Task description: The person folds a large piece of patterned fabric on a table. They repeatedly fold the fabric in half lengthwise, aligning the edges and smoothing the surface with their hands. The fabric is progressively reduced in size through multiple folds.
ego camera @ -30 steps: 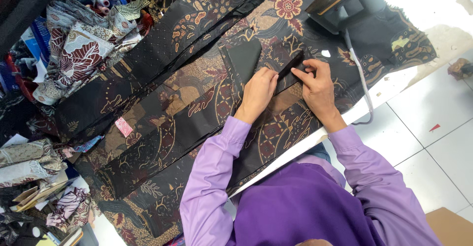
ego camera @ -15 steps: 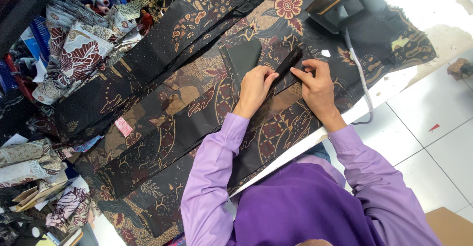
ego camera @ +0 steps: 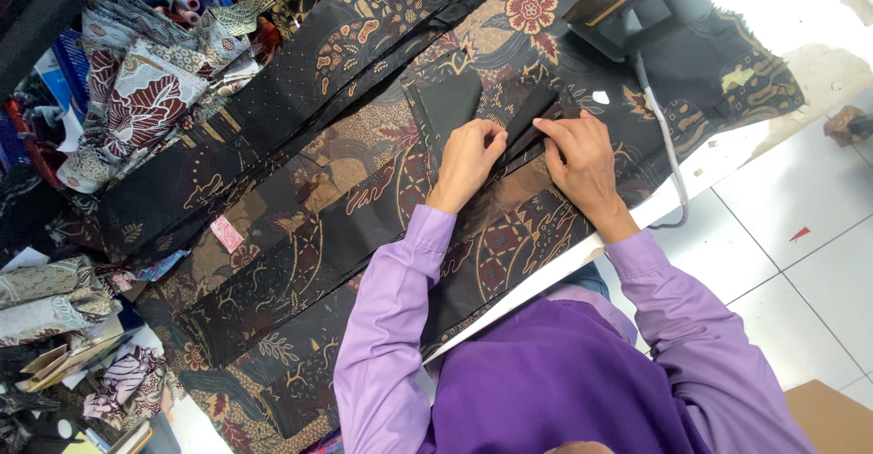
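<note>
1. A dark strip (ego camera: pixel 532 113) lies on batik cloth (ego camera: pixel 300 190) at the counter (ego camera: pixel 564 268) edge, partly folded.
2. The left hand (ego camera: pixel 468 163) pinches its near fold; the right hand (ego camera: pixel 582 159) presses it flat, fingers extended.
3. The iron (ego camera: pixel 637 4) stands unused, so pressing seems left.

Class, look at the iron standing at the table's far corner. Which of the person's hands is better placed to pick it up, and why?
Probably the right hand: it lies nearer the iron and beside its white cord. The left hand is farther off, pinching the dark fabric strip, and would have to cross over.
</note>
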